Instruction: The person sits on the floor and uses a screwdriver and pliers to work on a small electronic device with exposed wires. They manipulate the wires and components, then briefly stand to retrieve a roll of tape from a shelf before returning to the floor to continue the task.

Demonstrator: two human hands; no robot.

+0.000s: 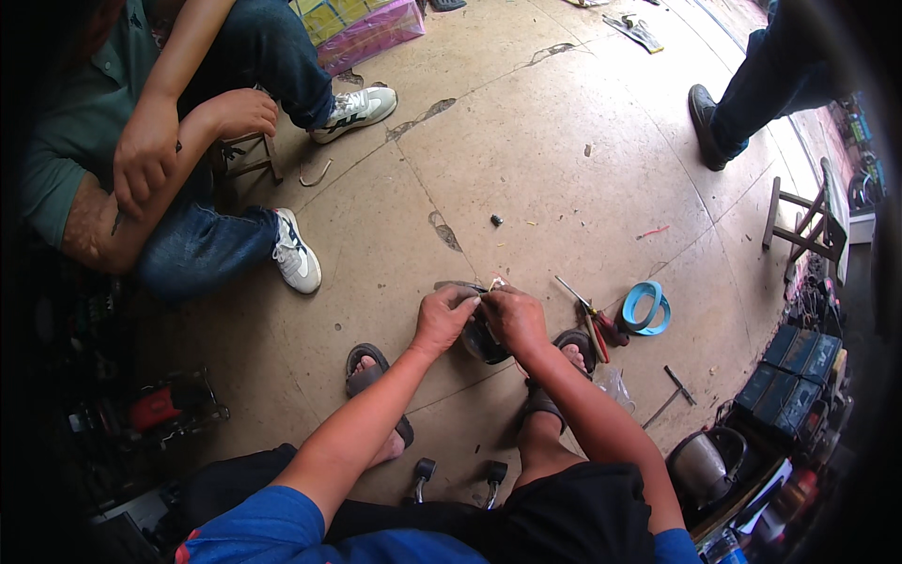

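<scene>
My left hand [445, 316] and my right hand [516, 319] meet above a dark, rounded part [483, 345] between my feet. The fingertips of both hands pinch thin wires [487, 290], whose joint is partly hidden. A small white connector [498, 283] with red strands shows just beyond my right fingers. To the right of my hands a screwdriver [574, 292] and red-handled pliers [599, 335] lie together on the floor. Beside them are rolls of light blue tape [646, 308]. A T-shaped metal tool [673, 395] lies nearer my right knee, past a clear plastic bag [615, 388].
A person in a green shirt [91, 162] sits at the upper left; another person's leg [747, 99] stands at the upper right. A folding stool [810, 225], dark batteries [793, 377] and a metal pot [701, 465] line the right side. Small scraps and a glove [636, 33] lie on the floor.
</scene>
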